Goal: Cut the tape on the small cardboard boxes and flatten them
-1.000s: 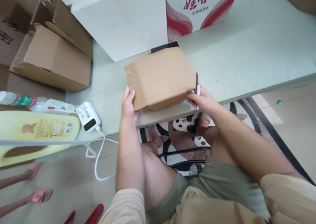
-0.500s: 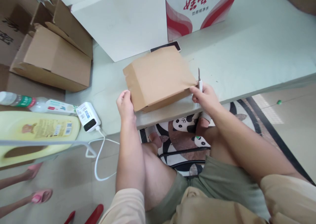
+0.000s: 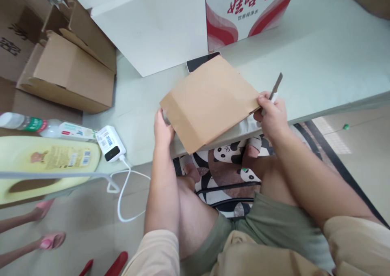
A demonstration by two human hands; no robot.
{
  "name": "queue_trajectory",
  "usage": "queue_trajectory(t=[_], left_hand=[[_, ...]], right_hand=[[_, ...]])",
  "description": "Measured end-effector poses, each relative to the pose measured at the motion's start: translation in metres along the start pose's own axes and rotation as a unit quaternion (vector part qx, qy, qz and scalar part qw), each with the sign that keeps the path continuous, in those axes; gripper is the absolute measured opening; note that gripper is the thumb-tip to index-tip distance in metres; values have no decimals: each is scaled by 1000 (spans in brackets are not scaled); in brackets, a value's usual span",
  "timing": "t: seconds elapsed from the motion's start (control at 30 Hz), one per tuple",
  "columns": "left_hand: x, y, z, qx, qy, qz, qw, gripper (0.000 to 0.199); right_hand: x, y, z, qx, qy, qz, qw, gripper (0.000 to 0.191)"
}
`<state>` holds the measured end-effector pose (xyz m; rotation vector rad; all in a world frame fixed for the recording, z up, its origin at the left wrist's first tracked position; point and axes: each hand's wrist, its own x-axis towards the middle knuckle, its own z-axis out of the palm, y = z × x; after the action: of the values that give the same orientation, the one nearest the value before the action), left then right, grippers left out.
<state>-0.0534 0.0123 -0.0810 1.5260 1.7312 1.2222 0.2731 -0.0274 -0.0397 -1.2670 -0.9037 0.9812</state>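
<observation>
A flattened brown cardboard piece is tilted over the near edge of the table, between my two hands. My left hand grips its left edge, thumb and fingers closed on it. At the right corner my right hand pinches the cardboard and also holds a utility knife, whose blade points up and away from me. Behind the cardboard, a dark flat device with a pale rim is partly covered.
A white box and a red-and-white carton stand at the back of the table. Brown boxes, a bottle, a yellow jug and a white cabled device lie left. Another person's feet show lower left.
The cardboard has turned, its near-left corner now lower and its right corner farther right. My right hand has moved right with the knife, and my left hand slightly right.
</observation>
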Motion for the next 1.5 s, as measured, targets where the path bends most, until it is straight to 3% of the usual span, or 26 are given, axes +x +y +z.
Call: queue_trajectory(t=[0.13,0.2,0.43,0.67,0.77,0.9,1.07,1.17,1.3,1.4,1.5], left_hand=[[-1,1,-1,-12,-44,-20,999,24],[-2,3,0,-16,-51,-29,998,17],[-6,14,8,-168,-58,-9,984,30],[-8,19,-2,-132,-9,55,990,23],[-9,24,-4,-174,13,23,984,21],[-7,29,-1,-243,34,-64,967,36],[-2,21,1,-293,27,-12,956,81],[0,14,1,-259,12,1,966,79],[-3,13,1,-138,-4,85,987,51],[-8,15,0,-69,-63,140,986,37],[-11,13,2,-19,-129,156,979,38]], right_hand=[[3,0,-8,44,-17,6,999,32],[4,-1,-8,61,-19,15,998,29],[4,-5,-7,55,8,42,998,25],[13,-4,-10,21,88,45,995,33],[17,-4,-13,-4,135,18,991,26],[15,-3,-14,-37,143,2,989,16],[5,-6,-5,-49,41,90,994,28],[0,-9,3,-46,-24,140,989,35],[-1,-8,10,-31,-39,174,984,33],[0,-4,11,-24,-46,173,984,26],[3,3,8,-38,-19,173,984,25]])
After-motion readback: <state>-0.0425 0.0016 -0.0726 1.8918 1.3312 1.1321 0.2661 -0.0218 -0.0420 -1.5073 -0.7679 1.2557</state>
